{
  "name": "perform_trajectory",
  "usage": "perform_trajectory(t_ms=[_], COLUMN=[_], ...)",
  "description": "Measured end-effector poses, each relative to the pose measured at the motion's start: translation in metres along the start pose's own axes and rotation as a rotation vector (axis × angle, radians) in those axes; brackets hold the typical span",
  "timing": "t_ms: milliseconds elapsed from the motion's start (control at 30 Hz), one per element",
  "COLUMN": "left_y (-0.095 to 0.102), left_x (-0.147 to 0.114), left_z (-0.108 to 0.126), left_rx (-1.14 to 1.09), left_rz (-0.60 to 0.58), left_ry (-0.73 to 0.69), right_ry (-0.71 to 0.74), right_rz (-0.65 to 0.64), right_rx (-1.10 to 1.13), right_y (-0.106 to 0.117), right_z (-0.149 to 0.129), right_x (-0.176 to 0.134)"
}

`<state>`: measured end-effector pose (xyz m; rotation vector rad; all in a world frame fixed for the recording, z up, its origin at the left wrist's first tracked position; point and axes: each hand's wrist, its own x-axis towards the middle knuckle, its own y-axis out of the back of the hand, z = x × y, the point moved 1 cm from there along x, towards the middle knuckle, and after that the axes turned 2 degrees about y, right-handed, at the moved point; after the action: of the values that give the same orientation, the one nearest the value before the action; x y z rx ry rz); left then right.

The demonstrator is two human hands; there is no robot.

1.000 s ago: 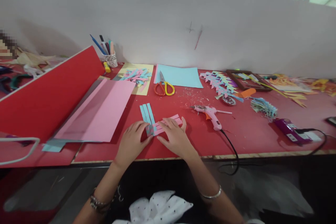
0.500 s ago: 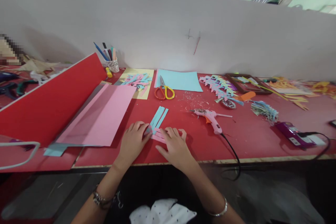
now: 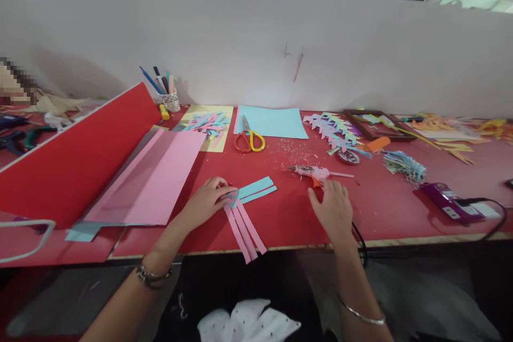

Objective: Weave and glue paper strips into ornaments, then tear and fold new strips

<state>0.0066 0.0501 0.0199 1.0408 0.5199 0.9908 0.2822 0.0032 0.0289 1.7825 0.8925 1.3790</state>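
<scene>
My left hand (image 3: 208,200) is closed, its fingertips pinching the paper strips where they meet. Blue paper strips (image 3: 256,190) reach out to the right from there. Pink paper strips (image 3: 244,227) fan down towards the table's front edge, their tips just past it. My right hand (image 3: 333,211) is over the handle of a pink glue gun (image 3: 312,171), fingers curled on it and thumb to the left by the orange trigger. The hand hides the handle. The gun lies on the table, nozzle to the left.
Scissors (image 3: 249,140) lie on a blue sheet (image 3: 276,123). Pink sheets (image 3: 160,181) and a propped red board (image 3: 88,155) are at left. Cut strips (image 3: 208,123) lie on yellow paper. Folded paper chains (image 3: 332,131), a wooden frame (image 3: 363,123) and a purple power box (image 3: 451,203) are at right.
My right hand has left the strips and moved right to the glue gun. The paper strips have turned clockwise, the blue ones now pointing right and the pink ones down.
</scene>
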Motion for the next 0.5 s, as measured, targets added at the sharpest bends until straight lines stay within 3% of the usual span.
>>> perform_trajectory(t_ms=[133,300,500], left_y=[0.002,-0.007,-0.013], left_x=[0.014,0.033,0.040], left_z=[0.017,0.038,0.041], left_rx=[0.106,0.166,0.098], left_rz=[-0.021,-0.041,-0.074], left_ry=[-0.014,-0.022,0.024], right_ry=[-0.096,-0.107,-0.095], right_rz=[-0.031,-0.051,0.020], right_rx=[-0.197,-0.127,-0.097], right_y=[-0.005,-0.017,-0.022], right_z=[0.018,0.023,0.028], right_x=[-0.002,-0.001,0.000])
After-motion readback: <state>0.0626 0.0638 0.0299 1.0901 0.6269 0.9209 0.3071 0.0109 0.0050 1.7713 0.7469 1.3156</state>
